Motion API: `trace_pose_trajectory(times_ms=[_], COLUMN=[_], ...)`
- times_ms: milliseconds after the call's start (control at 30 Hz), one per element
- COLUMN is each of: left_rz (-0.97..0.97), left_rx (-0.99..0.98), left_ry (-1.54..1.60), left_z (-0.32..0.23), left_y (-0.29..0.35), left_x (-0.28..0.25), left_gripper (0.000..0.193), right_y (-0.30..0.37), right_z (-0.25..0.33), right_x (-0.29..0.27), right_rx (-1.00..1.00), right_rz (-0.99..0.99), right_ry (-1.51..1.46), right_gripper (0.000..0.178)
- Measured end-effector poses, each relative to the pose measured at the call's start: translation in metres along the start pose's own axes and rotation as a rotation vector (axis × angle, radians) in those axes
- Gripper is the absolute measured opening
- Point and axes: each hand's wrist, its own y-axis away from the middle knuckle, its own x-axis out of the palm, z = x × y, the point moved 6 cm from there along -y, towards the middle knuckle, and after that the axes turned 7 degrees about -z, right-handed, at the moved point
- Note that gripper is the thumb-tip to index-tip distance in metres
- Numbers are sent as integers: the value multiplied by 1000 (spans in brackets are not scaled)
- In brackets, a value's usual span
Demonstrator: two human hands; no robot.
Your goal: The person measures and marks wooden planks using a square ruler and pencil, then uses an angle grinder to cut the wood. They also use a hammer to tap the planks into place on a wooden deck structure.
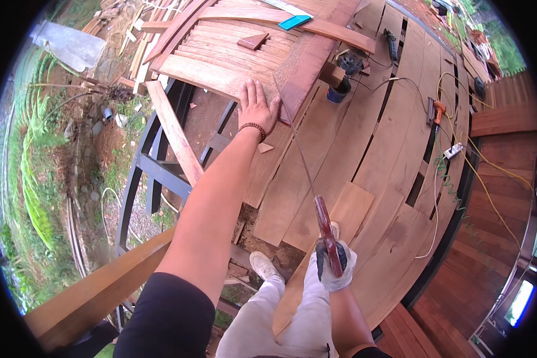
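My bare left hand (258, 110), with a beaded bracelet at the wrist, lies flat near the corner of a reddish-brown wooden panel (298, 74), fingers stretched out. In a white and dark glove, my right hand (336, 267) is wrapped round the red-brown handle of a handsaw (324, 222). Its thin blade, seen nearly edge-on, runs up to the panel just right of my left fingers. Whether its teeth sit in the wood I cannot tell. A triangular offcut (252, 41) and a square with a blue stock (295, 22) rest on top of the panel.
Deck boards with dark gaps (370, 161) spread under me, open to a steel frame (161, 173) at left. An angle grinder (391, 45), a blue bucket (339, 90), an orange nail gun (438, 112) and a power strip (453, 150) with trailing cords lie right. A beam (101, 286) crosses lower left.
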Motion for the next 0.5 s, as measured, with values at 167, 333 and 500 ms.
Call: trace_pose_trajectory(times_ms=[167, 333, 500], left_rz=[-51, -59, -67], left_rx=[50, 123, 143], left_ry=[-48, -113, -56], left_z=[1, 5, -2], left_y=[-4, -4, -3], left_x=[5, 4, 12], left_gripper=[80, 78, 73], right_y=[-8, -10, -29], right_z=[-1, 20, 19], right_x=[8, 2, -2], right_rx=[-65, -228, -343], right_rz=[16, 48, -45], right_ry=[12, 96, 32], right_gripper=[14, 12, 33])
